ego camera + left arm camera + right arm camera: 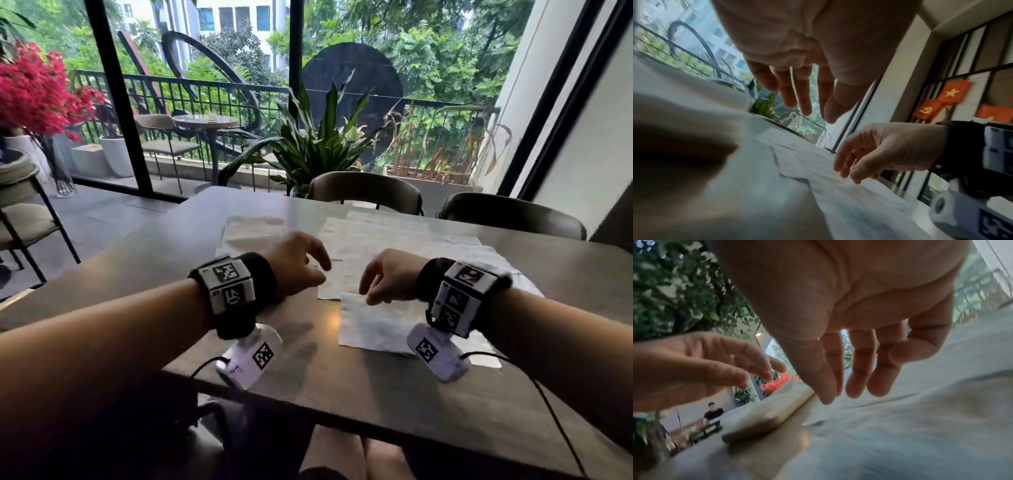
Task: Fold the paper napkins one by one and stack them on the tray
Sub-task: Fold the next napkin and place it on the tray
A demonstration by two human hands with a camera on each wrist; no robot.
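Several white paper napkins [394,240] lie unfolded and overlapping across the middle of the dark table [171,260]. One napkin [373,325] lies nearest me, below my right hand. A pale tray [251,229] sits at the back left of the napkins, and its rounded rim [764,421] shows in the right wrist view. My left hand [320,272] hovers over the napkins' left edge with relaxed fingers [805,100], holding nothing. My right hand [368,293] hangs just above the near napkin [900,434]; its fingers [849,382] are loose and empty.
Two padded chairs [366,192] [513,216] stand at the table's far side, with another chair [20,212] to the left. A potted plant [315,144] and glass wall lie beyond. Camera cables trail off the table's near edge [308,407]. A person [712,412] sits far off.
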